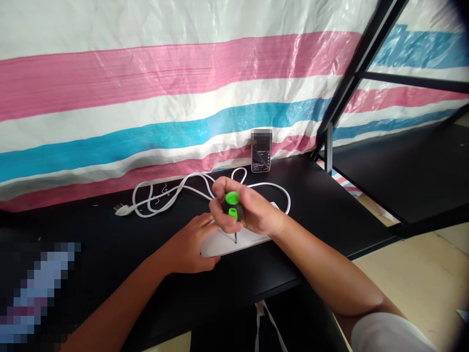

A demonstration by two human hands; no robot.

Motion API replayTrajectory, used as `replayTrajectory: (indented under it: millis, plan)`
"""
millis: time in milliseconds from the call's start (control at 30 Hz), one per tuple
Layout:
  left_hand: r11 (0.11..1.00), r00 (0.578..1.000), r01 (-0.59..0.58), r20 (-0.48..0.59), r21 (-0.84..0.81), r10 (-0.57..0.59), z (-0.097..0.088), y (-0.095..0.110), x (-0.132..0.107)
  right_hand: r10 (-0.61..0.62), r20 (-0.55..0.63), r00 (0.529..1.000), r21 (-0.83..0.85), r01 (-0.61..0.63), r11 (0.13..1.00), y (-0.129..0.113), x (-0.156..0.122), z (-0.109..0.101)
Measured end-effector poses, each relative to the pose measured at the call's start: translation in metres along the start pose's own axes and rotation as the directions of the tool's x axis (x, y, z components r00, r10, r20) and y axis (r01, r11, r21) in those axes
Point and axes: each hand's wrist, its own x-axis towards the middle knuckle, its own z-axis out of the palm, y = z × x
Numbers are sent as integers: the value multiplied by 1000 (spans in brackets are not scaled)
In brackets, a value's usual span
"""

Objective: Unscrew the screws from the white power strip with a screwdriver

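A white power strip [220, 245] lies on the black table, its far side partly hidden under my hands. My left hand [192, 243] grips its left end, thumb along the near edge and fingers over the far side. Wrapped in my right hand [252, 203] is a screwdriver [232, 199] with a green and black handle. It stands nearly upright, and its metal shaft meets the strip's face. Whether a screw sits under the tip is too small to tell.
The strip's white cord [183, 186] loops behind my hands and ends in a plug [123, 209] at the left. A phone [261, 154] leans against the striped plastic sheet [205, 117]. A black metal frame [339, 98] rises at the right.
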Motion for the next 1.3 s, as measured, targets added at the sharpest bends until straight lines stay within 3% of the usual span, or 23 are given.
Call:
replayTrajectory:
  millis: [233,467,700,900,1133,1300]
  plan:
    - [1000,999,-14,32,-9,14,-4,2,3,65,-16,998,-84,-66,994,-3,-1,1]
    - [999,1000,-28,4,-20,28,-1,1,1,-46,81,996,-34,49,998,1,-1,0]
    - [999,999,-43,8,-17,43,-1,0,1,24,34,999,-86,-21,996,-1,-1,3]
    - [999,998,-52,27,-7,52,-3,-1,1,-42,83,996,-78,48,996,1,-1,1]
    - [1000,999,15,34,-4,-14,-3,1,0,64,11,998,-89,-63,994,-2,0,3]
    - [1000,998,-24,50,7,23,-4,0,1,-38,79,996,-4,39,999,1,0,0]
